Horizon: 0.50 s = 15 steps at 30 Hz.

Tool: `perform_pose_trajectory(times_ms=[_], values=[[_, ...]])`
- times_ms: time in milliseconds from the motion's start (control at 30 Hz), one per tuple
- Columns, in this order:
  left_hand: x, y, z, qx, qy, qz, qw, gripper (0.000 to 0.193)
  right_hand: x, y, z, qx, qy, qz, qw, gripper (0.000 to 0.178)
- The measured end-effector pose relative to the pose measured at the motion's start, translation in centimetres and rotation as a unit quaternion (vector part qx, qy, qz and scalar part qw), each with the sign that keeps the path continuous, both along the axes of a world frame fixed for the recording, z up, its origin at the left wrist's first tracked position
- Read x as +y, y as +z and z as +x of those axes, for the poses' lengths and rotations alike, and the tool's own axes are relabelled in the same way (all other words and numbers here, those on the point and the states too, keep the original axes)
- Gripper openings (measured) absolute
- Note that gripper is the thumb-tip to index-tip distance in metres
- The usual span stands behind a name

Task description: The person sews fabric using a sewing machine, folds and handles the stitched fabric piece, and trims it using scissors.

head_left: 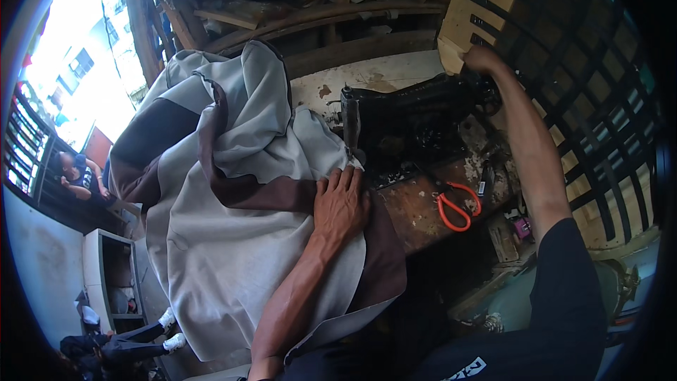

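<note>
My left hand (342, 201) lies flat with its fingers stretched forward on a large grey cloth piece with dark brown panels (233, 240). Its fingertips are close to the needle end of an old black sewing machine (416, 116), where the cloth's edge meets the machine. My right arm reaches out to the machine's far right end. There my right hand (482, 61) is above the handwheel (488, 97), beside a pale wooden frame. Its fingers are turned away and hidden, so whether they touch the wheel cannot be seen. Orange-handled scissors (455, 213) lie on the worn machine table (416, 229).
A wooden frame laced with black straps (564, 99) stands close on the right. Timber framing (338, 10) rises behind the table. To the left, a person (81, 180) sits by a barred window, another person's legs (141, 339) stretch out below, and a white cabinet (106, 275) stands nearby.
</note>
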<state>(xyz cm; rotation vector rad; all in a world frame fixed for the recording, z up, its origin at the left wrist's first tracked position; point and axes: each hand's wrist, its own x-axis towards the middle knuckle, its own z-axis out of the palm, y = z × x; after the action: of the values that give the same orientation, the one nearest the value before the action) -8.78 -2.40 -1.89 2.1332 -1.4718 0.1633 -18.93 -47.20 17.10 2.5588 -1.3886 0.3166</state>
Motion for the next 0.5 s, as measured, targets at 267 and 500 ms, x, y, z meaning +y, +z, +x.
perform_pose_trajectory(times_ms=[267,500], values=[[2.3,0.7,1.1,-0.001,0.020,0.050,0.999,0.054,6.1,0.9,-4.6,-0.029,-0.020,0.025,0.999,0.042],[8.2,1.8,0.3,0.045,-0.007,0.090,0.995,0.053,6.5,0.6,-3.7,-0.037,0.037,0.051,0.997,0.046]])
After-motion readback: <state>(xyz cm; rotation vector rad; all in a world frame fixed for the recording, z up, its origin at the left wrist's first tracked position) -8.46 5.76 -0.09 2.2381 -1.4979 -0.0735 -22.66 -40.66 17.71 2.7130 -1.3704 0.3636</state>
